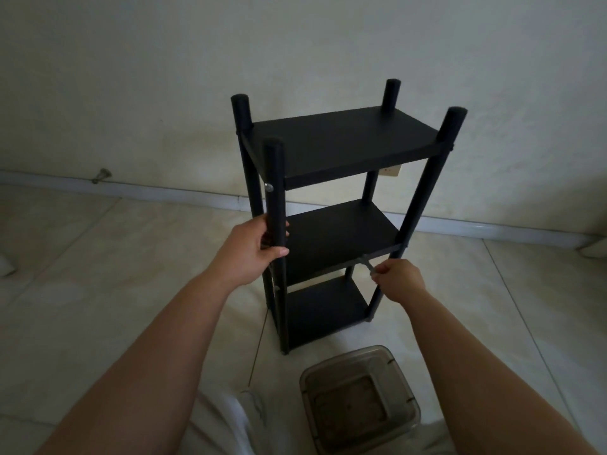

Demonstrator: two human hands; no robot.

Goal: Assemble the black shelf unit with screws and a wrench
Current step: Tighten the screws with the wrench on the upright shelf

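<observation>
A black three-tier shelf unit (341, 142) stands upright on the tiled floor in front of the wall. My left hand (254, 247) grips its front left post at the height of the middle board. A silver screw head (269, 186) shows on that post just below the top board. My right hand (400, 279) pinches a small grey wrench (367, 262), whose far end reaches the front edge of the middle board near the front right post.
A clear plastic container (359, 399) sits on the floor close to me, below the shelf. White cloth (230, 418) lies at the bottom edge. A wall socket (391, 170) shows behind the shelf. A white baseboard (164, 192) runs along the wall.
</observation>
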